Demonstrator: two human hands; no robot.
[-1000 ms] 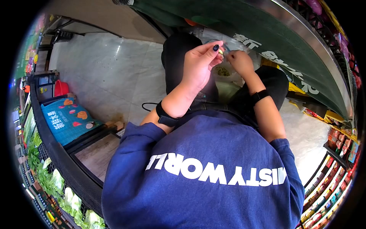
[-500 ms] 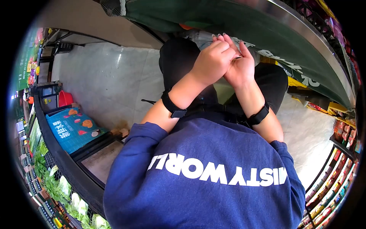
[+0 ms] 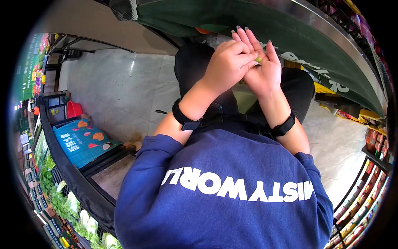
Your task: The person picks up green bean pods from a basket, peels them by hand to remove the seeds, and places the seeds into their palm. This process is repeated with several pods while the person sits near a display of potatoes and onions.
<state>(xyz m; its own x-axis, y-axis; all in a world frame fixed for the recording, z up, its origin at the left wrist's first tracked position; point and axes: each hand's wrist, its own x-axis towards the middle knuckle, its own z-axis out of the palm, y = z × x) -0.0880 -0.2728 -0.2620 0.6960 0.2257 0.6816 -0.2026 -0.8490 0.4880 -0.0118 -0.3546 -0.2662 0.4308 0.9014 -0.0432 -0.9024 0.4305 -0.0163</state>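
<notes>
My left hand (image 3: 232,62) is closed, its thumb and fingertips pinched at a small green piece (image 3: 258,60) over my right palm. My right hand (image 3: 265,74) is palm up, with its fingers stretched out and thumb apart. A small white bit shows beside the green piece; what it is, I cannot tell. Both hands meet above my lap, between my black-clad knees (image 3: 194,62). Each wrist wears a black strap.
A green cloth (image 3: 232,25) hangs from a metal-edged stand in front. At the left are a blue printed box (image 3: 83,139), a red bucket (image 3: 74,108) and leafy vegetables (image 3: 62,203). Packaged goods (image 3: 360,186) line shelves at the right.
My right fingers have stretched out farther and my left hand has shifted slightly up and left. The green piece at my left fingertips has come into view.
</notes>
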